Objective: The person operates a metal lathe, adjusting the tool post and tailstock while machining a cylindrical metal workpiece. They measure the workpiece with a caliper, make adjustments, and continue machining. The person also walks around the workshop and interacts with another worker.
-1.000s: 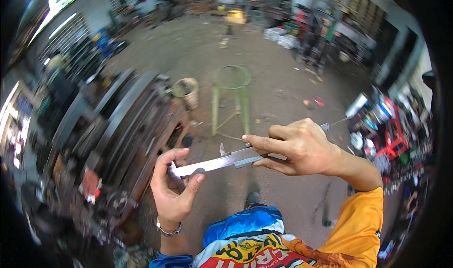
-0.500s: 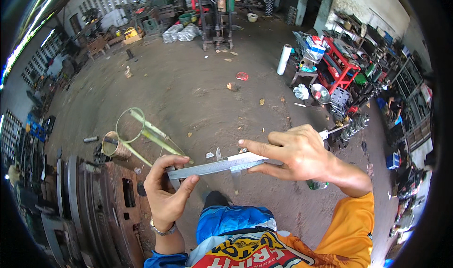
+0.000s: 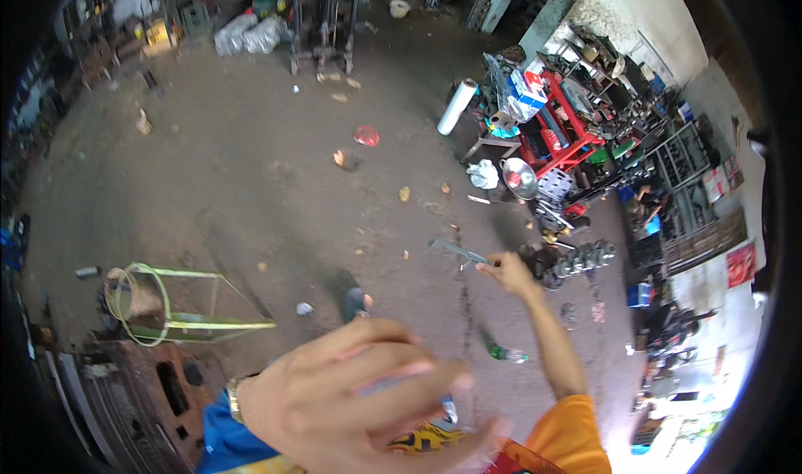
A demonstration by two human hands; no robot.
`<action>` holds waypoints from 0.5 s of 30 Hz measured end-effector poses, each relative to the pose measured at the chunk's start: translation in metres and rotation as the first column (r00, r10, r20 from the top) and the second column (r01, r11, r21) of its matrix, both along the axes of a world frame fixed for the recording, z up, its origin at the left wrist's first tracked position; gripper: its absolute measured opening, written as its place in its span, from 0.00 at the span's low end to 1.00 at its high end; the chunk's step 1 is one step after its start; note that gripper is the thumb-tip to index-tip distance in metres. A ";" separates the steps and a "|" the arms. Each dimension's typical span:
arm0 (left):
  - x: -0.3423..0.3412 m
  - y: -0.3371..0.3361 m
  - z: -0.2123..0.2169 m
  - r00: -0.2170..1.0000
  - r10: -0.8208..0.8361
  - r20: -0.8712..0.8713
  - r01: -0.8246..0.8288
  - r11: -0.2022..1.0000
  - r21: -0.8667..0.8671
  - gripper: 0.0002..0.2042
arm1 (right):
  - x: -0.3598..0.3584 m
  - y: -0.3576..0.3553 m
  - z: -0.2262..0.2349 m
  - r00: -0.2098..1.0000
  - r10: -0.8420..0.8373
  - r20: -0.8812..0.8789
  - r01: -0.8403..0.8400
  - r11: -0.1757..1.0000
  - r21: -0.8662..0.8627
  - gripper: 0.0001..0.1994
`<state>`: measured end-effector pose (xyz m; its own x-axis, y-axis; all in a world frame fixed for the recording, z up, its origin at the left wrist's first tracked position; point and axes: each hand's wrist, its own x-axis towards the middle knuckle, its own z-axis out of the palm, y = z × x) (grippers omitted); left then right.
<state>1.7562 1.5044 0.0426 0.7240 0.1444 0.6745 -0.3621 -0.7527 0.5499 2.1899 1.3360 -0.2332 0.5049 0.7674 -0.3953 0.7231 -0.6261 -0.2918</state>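
Observation:
My right hand (image 3: 508, 275) is stretched forward at the end of my arm, closed on a grey metal vernier caliper (image 3: 458, 251). The caliper points up and to the left over the floor. Close in front of my chest, my left hand (image 3: 347, 390) is large and blurred by motion. Its fingers are curved but apart, and nothing shows in them. A watch band (image 3: 234, 399) circles the left wrist. Just beyond the caliper and right hand, a crankshaft (image 3: 576, 261) lies on the floor.
A green bottle (image 3: 506, 354) lies near my right forearm. At lower left are a pale green ring-shaped frame (image 3: 167, 307) and a rusty metal block (image 3: 154, 390). A red rack (image 3: 560, 127) full of parts, a metal bowl (image 3: 519, 178) and a white roll (image 3: 457, 106) stand ahead right.
My left hand has let go of the caliper and come in toward my chest. My right hand has carried the caliper forward, and the view has swung right.

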 end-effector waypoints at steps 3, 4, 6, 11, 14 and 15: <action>0.078 0.060 -0.002 0.866 0.026 0.498 -0.166 0.957 0.238 0.10 | 0.036 -0.082 -0.136 0.821 -0.568 -0.061 0.549 0.814 -0.189 0.25; 0.087 0.070 0.006 0.839 0.142 0.525 -0.261 0.952 0.159 0.12 | 0.024 -0.119 -0.170 0.763 -0.646 0.014 0.645 0.760 -0.081 0.23; 0.081 0.075 0.044 0.864 0.430 0.262 -0.394 0.901 -0.180 0.16 | 0.002 -0.169 -0.214 0.681 -0.731 0.041 0.719 0.656 -0.230 0.22; 0.090 0.183 0.050 0.851 0.511 -0.125 -0.521 0.850 -0.076 0.17 | -0.094 -0.156 -0.247 0.426 -0.846 -0.322 0.733 0.531 -0.426 0.20; 0.101 0.243 0.061 0.815 0.540 -0.211 -0.547 0.837 0.026 0.15 | -0.109 -0.078 -0.249 0.386 -0.845 -0.370 0.687 0.531 -0.496 0.19; 0.096 0.287 0.052 0.867 0.484 -0.119 -0.462 0.870 0.172 0.15 | -0.107 -0.046 -0.253 0.385 -0.840 -0.383 0.674 0.539 -0.506 0.19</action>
<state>1.8520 1.7910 0.0946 0.6870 0.4127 0.5981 0.1366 -0.8817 0.4516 2.0830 1.2895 -0.4859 0.4618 0.0144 -0.8869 -0.3279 -0.9263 -0.1858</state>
